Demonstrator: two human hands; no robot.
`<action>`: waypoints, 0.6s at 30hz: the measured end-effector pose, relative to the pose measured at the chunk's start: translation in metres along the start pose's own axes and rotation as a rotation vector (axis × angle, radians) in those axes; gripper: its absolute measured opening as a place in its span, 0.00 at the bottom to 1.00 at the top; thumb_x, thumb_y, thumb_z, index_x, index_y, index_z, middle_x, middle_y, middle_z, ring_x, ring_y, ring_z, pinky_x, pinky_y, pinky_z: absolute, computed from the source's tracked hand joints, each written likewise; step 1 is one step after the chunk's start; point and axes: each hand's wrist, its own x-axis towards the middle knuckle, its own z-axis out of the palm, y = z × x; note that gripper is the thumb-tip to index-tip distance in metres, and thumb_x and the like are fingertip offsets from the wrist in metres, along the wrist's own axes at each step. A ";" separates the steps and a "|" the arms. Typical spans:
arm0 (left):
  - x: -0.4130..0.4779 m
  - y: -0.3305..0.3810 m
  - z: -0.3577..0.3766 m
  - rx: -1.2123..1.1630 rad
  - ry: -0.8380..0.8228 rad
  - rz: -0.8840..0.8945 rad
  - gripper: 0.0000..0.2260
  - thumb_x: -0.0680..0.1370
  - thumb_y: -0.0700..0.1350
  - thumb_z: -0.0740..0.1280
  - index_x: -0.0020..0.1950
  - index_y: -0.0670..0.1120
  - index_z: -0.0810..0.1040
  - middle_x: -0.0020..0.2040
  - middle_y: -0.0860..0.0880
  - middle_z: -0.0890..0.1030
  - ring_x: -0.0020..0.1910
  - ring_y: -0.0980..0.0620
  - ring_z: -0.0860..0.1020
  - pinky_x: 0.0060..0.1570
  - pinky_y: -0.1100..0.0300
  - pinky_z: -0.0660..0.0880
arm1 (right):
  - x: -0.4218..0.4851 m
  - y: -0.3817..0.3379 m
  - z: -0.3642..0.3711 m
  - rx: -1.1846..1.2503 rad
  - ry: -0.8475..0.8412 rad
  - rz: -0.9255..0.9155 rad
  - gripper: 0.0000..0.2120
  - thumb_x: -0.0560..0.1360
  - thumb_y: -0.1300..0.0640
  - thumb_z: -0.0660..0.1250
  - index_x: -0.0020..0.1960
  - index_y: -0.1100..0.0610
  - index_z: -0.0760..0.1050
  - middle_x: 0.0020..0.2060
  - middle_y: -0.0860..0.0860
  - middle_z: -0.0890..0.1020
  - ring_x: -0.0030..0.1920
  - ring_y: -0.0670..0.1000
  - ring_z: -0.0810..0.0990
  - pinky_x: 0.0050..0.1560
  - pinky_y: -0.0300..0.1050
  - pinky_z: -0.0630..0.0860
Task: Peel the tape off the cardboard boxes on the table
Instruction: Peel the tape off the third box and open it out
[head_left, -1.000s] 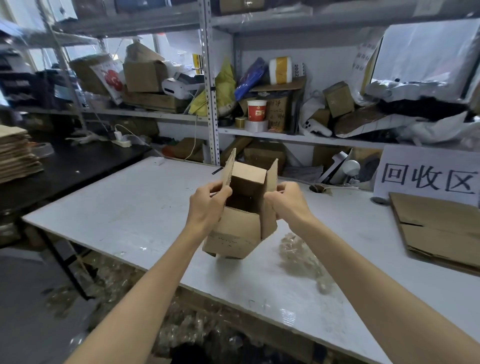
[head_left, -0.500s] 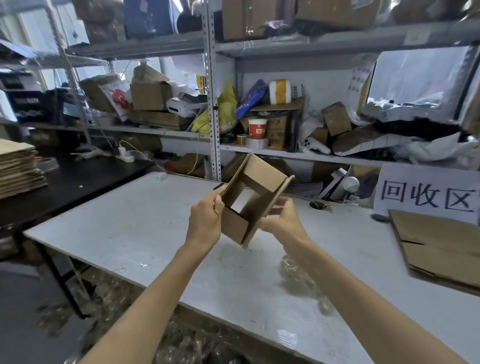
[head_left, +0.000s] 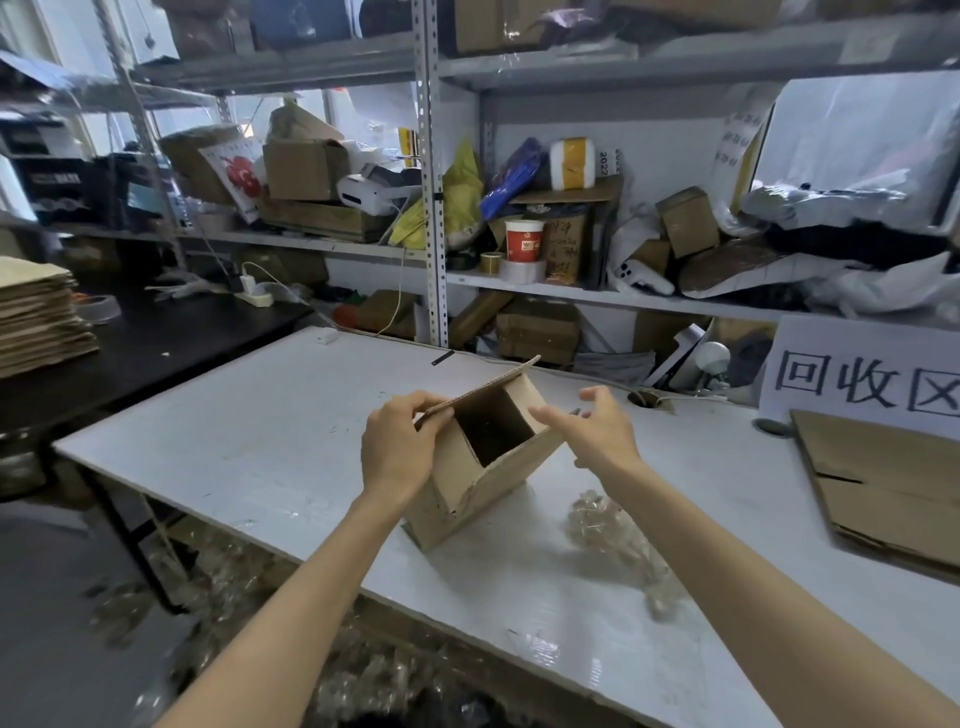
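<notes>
Left hand (head_left: 402, 451) grips tilted open cardboard box (head_left: 470, 480), dark inside

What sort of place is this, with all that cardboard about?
Probably a packing or recycling storeroom: metal shelving crammed with cartons, a stack of flattened cardboard, and a sign reading 回收区, recycling area, beyond the cardboard box.

Right hand (head_left: 597, 436) has let go of the box (head_left: 467, 483)
</notes>
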 end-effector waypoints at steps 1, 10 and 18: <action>0.001 -0.002 -0.001 -0.025 -0.018 -0.046 0.06 0.80 0.46 0.67 0.54 0.50 0.83 0.50 0.53 0.80 0.50 0.54 0.75 0.41 0.66 0.69 | 0.001 -0.002 0.000 0.021 -0.051 0.018 0.33 0.66 0.44 0.76 0.62 0.55 0.66 0.53 0.52 0.73 0.49 0.52 0.77 0.50 0.55 0.81; 0.011 0.012 -0.003 -0.242 0.092 -0.144 0.10 0.81 0.47 0.65 0.59 0.46 0.81 0.51 0.51 0.79 0.53 0.50 0.74 0.49 0.59 0.69 | 0.000 -0.009 -0.002 -0.021 -0.089 -0.017 0.29 0.62 0.55 0.77 0.56 0.52 0.64 0.54 0.53 0.68 0.50 0.52 0.74 0.38 0.42 0.71; 0.014 0.027 0.003 -0.295 0.087 0.057 0.10 0.79 0.46 0.67 0.59 0.47 0.82 0.58 0.49 0.79 0.58 0.50 0.75 0.48 0.66 0.71 | 0.004 -0.013 -0.033 -0.126 0.011 -0.033 0.34 0.58 0.42 0.80 0.54 0.54 0.67 0.48 0.50 0.76 0.47 0.51 0.76 0.47 0.52 0.78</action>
